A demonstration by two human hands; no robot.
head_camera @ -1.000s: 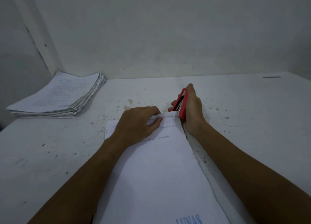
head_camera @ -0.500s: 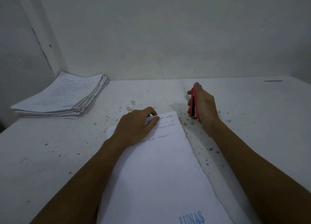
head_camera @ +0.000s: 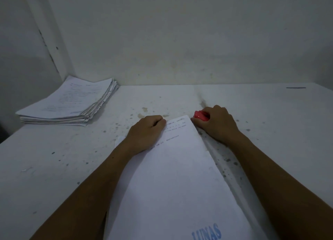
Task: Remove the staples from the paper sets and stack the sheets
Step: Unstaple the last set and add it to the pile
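The paper set lies flat on the white table, running from the near edge of the view toward the wall and tilted slightly to the right at its far end. Blue lettering "LUNAS" shows near its bottom edge; small printed lines sit at its top.

The left hand rests on the upper left part of the paper set with fingers curled under, knuckles at the sheet's top edge. The light is dim, so whether the fingertips pinch the sheet or only press it cannot be told.

The right hand lies on the table just beside the top right corner of the paper set, fingers wrapped round a red staple remover. The red tip projects left of the knuckles and sits just off the corner.

A stack of sheets stands in the far left corner against the wall, well apart from both hands. Its right edges are uneven and fanned.

Bare speckled table surface lies between the stack and the left hand, and to the right of the right forearm. A dark line marks the table near the far right edge.
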